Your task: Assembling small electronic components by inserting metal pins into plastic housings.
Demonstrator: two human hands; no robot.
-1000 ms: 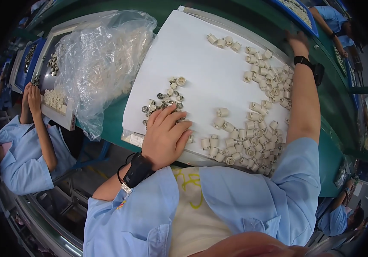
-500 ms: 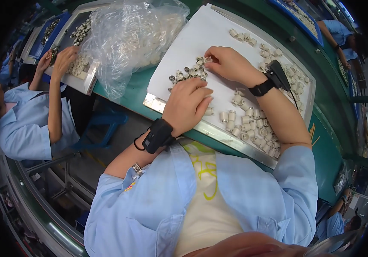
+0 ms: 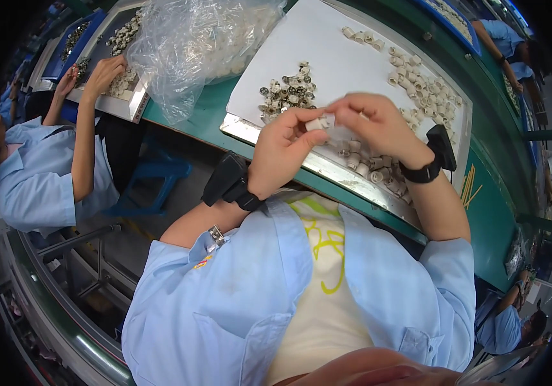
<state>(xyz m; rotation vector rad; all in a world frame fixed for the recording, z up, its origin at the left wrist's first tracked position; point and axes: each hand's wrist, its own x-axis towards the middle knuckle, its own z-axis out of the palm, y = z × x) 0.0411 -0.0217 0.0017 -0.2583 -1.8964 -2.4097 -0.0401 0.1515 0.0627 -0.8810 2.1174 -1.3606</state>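
Observation:
Thumb and fingers of my left hand (image 3: 283, 147) are closed around a small white cylindrical plastic part (image 3: 317, 124), held above the front of the white-lined tray (image 3: 301, 38). My right hand (image 3: 379, 125) meets it from the right. Its fingers are bent together at the part's end and slightly blurred; what they pinch, if anything, I cannot make out. Just beyond my left hand lies a heap of small metal-and-cream pieces (image 3: 292, 93). White cylindrical parts (image 3: 427, 90) cover the tray's right side, and more of them (image 3: 379, 168) lie below my right hand.
A clear plastic bag (image 3: 192, 51) full of pale parts stands left of the tray. The tray's metal rim (image 3: 346, 180) runs along the front. Thin wooden sticks (image 3: 472, 186) lie on the green table at right. A co-worker's hands (image 3: 102, 77) work over another tray at left.
Both hands have drawn back from the heap of small pieces toward me and come together. The white part now sits in my left fingers, and the heap shows more fully.

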